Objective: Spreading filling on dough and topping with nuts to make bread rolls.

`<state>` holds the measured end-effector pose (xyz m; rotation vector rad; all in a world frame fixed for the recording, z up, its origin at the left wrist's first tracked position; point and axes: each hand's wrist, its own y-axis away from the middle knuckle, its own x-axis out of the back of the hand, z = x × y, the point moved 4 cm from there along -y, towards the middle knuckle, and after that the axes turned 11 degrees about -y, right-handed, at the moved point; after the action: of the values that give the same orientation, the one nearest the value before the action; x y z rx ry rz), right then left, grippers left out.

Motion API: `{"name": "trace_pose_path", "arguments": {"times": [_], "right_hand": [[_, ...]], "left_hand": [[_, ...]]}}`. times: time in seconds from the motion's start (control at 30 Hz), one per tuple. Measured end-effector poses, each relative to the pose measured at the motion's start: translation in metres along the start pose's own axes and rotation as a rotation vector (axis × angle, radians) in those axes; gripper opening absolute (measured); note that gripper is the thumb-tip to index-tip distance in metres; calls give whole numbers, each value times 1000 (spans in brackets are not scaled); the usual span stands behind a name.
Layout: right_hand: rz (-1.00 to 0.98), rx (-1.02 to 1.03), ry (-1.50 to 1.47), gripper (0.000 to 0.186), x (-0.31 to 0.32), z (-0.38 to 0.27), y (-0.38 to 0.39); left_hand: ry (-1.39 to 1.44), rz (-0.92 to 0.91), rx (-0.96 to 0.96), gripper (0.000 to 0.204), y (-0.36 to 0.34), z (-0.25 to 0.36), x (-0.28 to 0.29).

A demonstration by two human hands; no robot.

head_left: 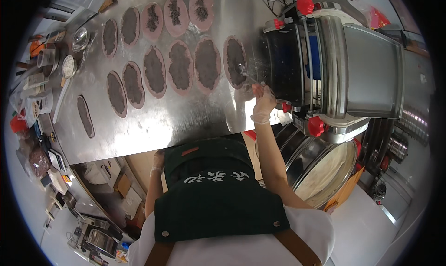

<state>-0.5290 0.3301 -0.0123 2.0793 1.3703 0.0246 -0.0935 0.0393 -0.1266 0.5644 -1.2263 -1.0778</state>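
Observation:
My right hand (264,102), in a clear plastic glove, is closed on the thin handle of a shiny spoon (242,71). The spoon's head rests on the dark grey paste that covers an oval sheet of pink dough (233,55), the rightmost one on the steel table. My left hand (158,160), also gloved, hangs low at the table's front edge beside my apron; its fingers are mostly hidden. Left of the spoon lie several more pink ovals with spread paste, among them one dough oval (207,64). At the back, three ovals carry rough dark crumbs (201,8) in their middles.
A dough sheeter (344,66) with red knobs stands close on the right of the steel table (186,122). Below it is a round drum (320,173) with pale contents. Bowls, a white powder cup (68,67) and a scraper (108,5) lie along the left side.

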Motion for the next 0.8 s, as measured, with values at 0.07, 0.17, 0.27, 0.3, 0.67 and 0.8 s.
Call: {"name": "trace_pose_path", "arguments": {"times": [0.07,0.17,0.27,0.3,0.67,0.8], "right_hand": [[-4,-18,-13,27,2,4,3],[-25,-9,-35,25,-6,2,-4],[-29,-19,-49,24,0,5,-3],[-20,-64,-50,24,5,8,0],[117,-239,-440,24,62,61,21],[43,-217,-411,21,58,63,23]], "left_hand": [[4,-5,-3,35,-2,-4,0],[-87,22,-51,36,-4,-8,3],[-77,16,-13,36,-2,-1,7],[-19,18,33,36,-1,0,8],[-73,-14,8,39,-1,7,18],[-120,8,15,38,-9,0,19]]}}
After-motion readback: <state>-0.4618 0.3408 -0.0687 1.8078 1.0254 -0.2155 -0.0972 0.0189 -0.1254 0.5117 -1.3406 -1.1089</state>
